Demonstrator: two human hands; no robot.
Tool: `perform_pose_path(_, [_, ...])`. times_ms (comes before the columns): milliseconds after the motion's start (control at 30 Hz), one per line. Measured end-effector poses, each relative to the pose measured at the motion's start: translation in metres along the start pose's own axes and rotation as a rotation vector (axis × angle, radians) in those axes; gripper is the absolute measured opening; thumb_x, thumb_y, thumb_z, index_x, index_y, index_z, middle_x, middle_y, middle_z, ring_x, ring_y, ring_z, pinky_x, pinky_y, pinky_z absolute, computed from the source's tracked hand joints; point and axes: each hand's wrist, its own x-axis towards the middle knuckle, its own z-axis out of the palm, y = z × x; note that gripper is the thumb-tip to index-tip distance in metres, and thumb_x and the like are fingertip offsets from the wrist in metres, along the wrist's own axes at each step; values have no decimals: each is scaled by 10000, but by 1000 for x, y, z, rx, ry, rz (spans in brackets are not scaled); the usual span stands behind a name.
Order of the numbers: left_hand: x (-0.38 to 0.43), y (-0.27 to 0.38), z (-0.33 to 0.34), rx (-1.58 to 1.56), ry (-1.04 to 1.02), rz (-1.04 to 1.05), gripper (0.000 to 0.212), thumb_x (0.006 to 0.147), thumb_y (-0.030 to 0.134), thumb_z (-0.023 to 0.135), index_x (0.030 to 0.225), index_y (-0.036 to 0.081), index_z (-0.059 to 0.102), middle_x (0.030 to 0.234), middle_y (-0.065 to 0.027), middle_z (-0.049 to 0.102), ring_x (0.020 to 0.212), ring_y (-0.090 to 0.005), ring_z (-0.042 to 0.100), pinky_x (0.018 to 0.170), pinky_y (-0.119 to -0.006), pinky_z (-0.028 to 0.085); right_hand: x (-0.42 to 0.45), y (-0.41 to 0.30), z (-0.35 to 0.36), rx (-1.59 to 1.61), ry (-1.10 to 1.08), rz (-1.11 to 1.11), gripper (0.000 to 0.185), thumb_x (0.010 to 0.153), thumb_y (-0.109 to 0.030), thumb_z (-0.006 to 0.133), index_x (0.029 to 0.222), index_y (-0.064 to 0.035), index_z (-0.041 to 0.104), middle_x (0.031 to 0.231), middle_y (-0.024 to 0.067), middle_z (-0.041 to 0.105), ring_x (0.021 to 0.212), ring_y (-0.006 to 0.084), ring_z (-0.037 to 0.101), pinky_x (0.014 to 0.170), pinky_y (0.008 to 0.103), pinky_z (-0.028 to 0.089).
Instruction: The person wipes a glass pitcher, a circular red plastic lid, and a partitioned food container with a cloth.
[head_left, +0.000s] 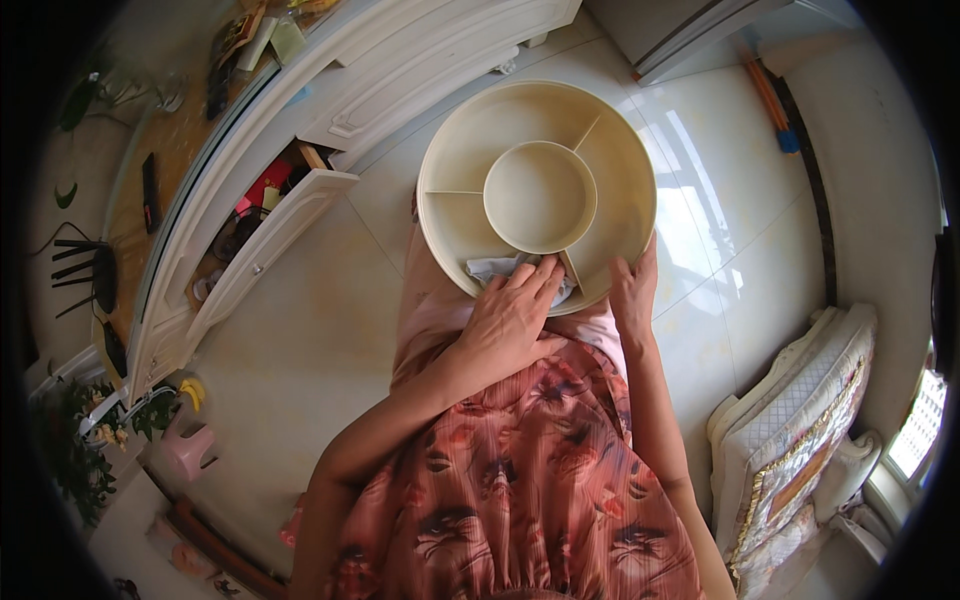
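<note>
A round cream divided tray (450, 150) rests above my lap, with a circular middle compartment and thin walls splitting the outer ring. My left hand (516, 311) reaches over the near rim and presses a crumpled pale cloth or tissue (491, 267) into the near-left compartment. Part of that cloth is hidden under my fingers. On the near right side, my right hand (634, 289) grips the tray's rim, thumb inside and fingers around the outer wall. The compartments that show hold nothing else.
To the left, a white cabinet has a drawer (262, 259) pulled out with assorted items inside. A router (103, 277) and a remote (151, 193) lie on its top. A pink stool (187, 446) stands at lower left, an upholstered seat (795, 450) at right.
</note>
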Motion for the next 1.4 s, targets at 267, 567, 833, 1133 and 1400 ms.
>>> perform_pose_path(267, [18, -11, -23, -373, -255, -84, 518, 744, 271, 751, 1156, 55, 523, 1152, -171, 599, 1099, -353, 560, 923, -420, 448, -2, 10, 3, 62, -49, -28, 545, 818, 48, 400, 1360, -13, 396, 1186, 206, 580, 1102, 295, 559, 956, 338, 415])
perform_pose_path(567, [-20, -19, -23, -11, 61, -4, 279, 846, 102, 629, 1115, 37, 593, 1016, -117, 623, 1003, -273, 600, 845, -383, 493, -6, -4, 2, 3, -91, 38, 569, 789, 54, 382, 1354, -9, 404, 1179, 218, 576, 1102, 331, 557, 976, 350, 406])
perform_pose_path(833, [6, 1, 17, -59, 224, 48, 188, 801, 30, 646, 973, 27, 571, 918, -98, 635, 870, -267, 634, 736, -373, 522, -5, 2, 4, 10, -76, 56, 558, 798, 43, 384, 1351, -22, 414, 1171, 206, 580, 1076, 323, 568, 954, 341, 416])
perform_pose_path(1133, [-12, -40, -40, -133, -235, 121, 229, 820, -21, 541, 997, 89, 634, 993, -72, 610, 1004, -272, 610, 850, -387, 498, -6, 0, 8, 124, -92, 6, 549, 811, 55, 368, 1353, -15, 421, 1219, 191, 563, 1147, 271, 535, 997, 318, 382])
perform_pose_path(1400, [-28, 3, -130, 387, -275, 35, 233, 762, -5, 562, 981, 53, 612, 974, -67, 555, 969, -227, 531, 860, -357, 438, 2, -5, 9, 65, -113, 28, 581, 786, 63, 361, 1361, 0, 412, 1252, 191, 551, 1187, 281, 516, 1029, 323, 357])
